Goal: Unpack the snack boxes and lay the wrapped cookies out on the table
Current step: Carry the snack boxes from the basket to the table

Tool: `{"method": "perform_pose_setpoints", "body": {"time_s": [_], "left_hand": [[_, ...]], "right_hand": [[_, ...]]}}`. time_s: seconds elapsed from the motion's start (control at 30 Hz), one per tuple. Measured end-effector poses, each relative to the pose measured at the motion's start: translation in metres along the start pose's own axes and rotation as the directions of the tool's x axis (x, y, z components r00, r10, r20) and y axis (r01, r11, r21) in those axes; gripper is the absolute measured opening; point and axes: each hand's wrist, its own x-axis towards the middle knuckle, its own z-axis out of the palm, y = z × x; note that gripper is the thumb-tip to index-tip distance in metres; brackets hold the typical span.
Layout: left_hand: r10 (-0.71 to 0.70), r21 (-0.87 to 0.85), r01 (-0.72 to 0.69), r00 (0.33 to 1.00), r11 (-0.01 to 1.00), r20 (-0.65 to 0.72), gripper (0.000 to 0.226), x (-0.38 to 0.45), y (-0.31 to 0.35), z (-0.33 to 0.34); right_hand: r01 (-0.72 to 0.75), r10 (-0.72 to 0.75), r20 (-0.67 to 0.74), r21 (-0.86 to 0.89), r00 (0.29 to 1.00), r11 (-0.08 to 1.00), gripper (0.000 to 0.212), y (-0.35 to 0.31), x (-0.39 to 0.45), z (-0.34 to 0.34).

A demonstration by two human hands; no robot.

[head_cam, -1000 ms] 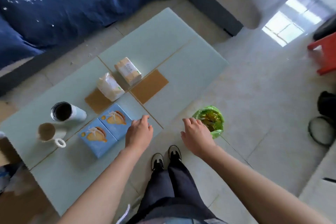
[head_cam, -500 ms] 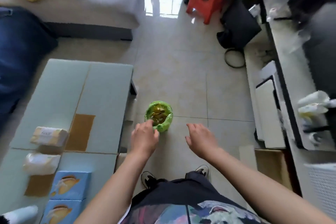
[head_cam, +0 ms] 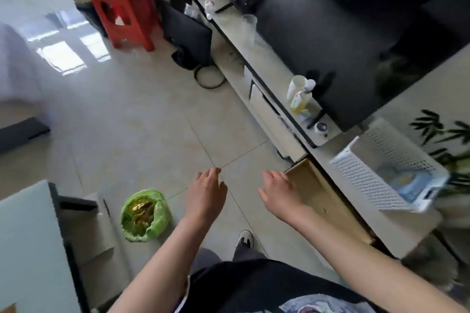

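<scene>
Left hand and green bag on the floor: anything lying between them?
Nothing. The head view shows only bare floor tile between the left hand and the green bag.

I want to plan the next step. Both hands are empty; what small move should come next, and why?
Probably reach the right hand on to the white basket, which seems to hold a blue box. Both it and the left hand hold nothing, and the table edge in view shows no boxes.

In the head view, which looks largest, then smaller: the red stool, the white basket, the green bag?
1. white basket, though it is nearer the camera, so its real rank is unsure.
2. red stool.
3. green bag, clearly smallest.
</scene>
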Motion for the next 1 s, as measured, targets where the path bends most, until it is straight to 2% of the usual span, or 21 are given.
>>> {"method": "perform_pose_setpoints", "body": {"time_s": [0.23, 0.37, 0.5, 0.83, 1.0], "left_hand": [[0.204, 0.034, -0.211, 0.968, 0.977, 0.143, 0.038, 0.066, 0.081, 0.023], [0.316, 0.089, -0.345, 0.918, 0.934, 0.237, 0.038, 0.097, 0.120, 0.036], [0.406, 0.076, -0.453, 0.851, 0.888, 0.332, 0.038, 0.124, 0.154, 0.046], [0.593, 0.007, -0.671, 0.660, 0.741, 0.462, 0.037, 0.160, 0.226, 0.081], [0.634, -0.012, -0.725, 0.594, 0.689, 0.496, 0.029, 0.157, 0.263, 0.106]], "right_hand": [[-0.298, 0.311, -0.078, 0.147, 0.947, 0.943, 0.036, 0.084, 0.002, -0.033], [-0.421, 0.442, -0.075, 0.196, 0.894, 0.886, 0.040, 0.113, 0.000, -0.044], [-0.544, 0.583, -0.078, 0.278, 0.808, 0.792, 0.040, 0.137, -0.003, -0.051], [-0.699, 0.765, -0.029, 0.385, 0.643, 0.602, 0.039, 0.181, -0.023, -0.052], [-0.720, 0.802, -0.039, 0.416, 0.596, 0.556, 0.041, 0.208, -0.037, -0.049]]}}
